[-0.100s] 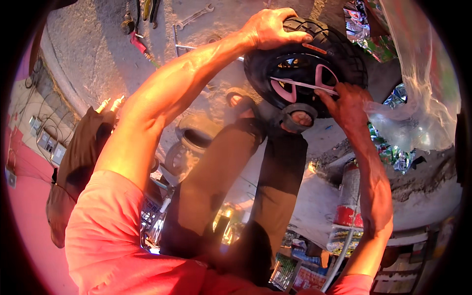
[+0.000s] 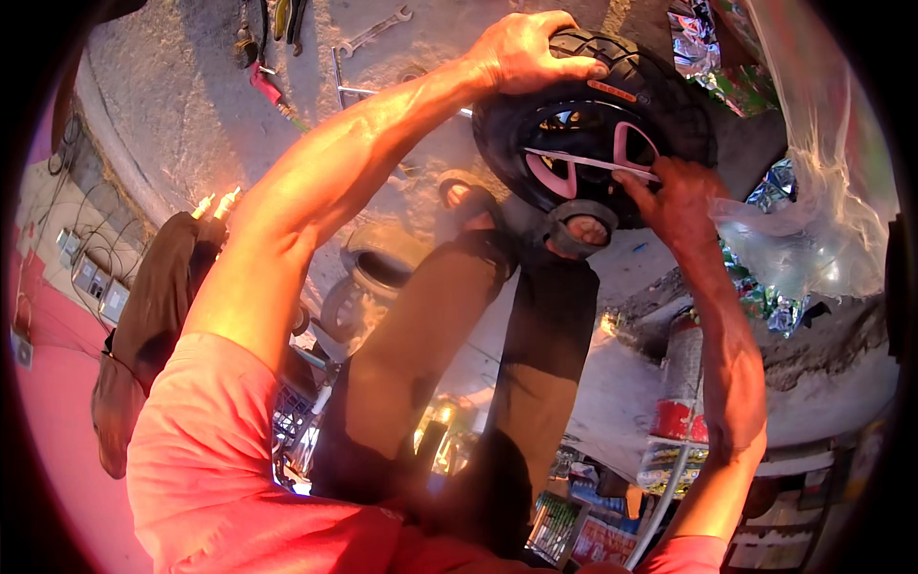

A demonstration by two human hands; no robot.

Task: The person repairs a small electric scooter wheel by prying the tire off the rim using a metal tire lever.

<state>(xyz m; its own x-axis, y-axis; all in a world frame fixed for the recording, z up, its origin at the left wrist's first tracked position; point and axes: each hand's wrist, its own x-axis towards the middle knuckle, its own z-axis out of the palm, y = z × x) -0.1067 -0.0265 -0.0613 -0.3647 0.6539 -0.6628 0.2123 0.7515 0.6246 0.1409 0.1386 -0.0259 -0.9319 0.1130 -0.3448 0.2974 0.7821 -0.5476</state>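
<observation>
A small wheel with a black knobbly tyre [image 2: 688, 120] and a black-and-pink rim [image 2: 551, 178] sits on the ground in front of my feet. My left hand [image 2: 532, 55] grips the tyre's far left edge, thumb laid along the sidewall and fingers over the tread. A thin, light metal tyre lever [image 2: 593, 164] lies across the rim face. My right hand [image 2: 681, 198] is closed round the lever's right end, at the near right side of the wheel. The lever's left tip reaches the rim's left side; its gripped end is hidden. One sandalled foot [image 2: 585, 231] is against the wheel's near edge.
Beyond my left arm lie a spanner [image 2: 379, 31], a red-handled tool [image 2: 266, 88] and pliers [image 2: 281, 17]. A loose tyre [image 2: 382, 263] rests left of my legs. Clear plastic sheeting [image 2: 813, 239] hangs at the right, near a red-and-grey cylinder [image 2: 681, 383]. Another person's trousered leg [image 2: 158, 306] is at left.
</observation>
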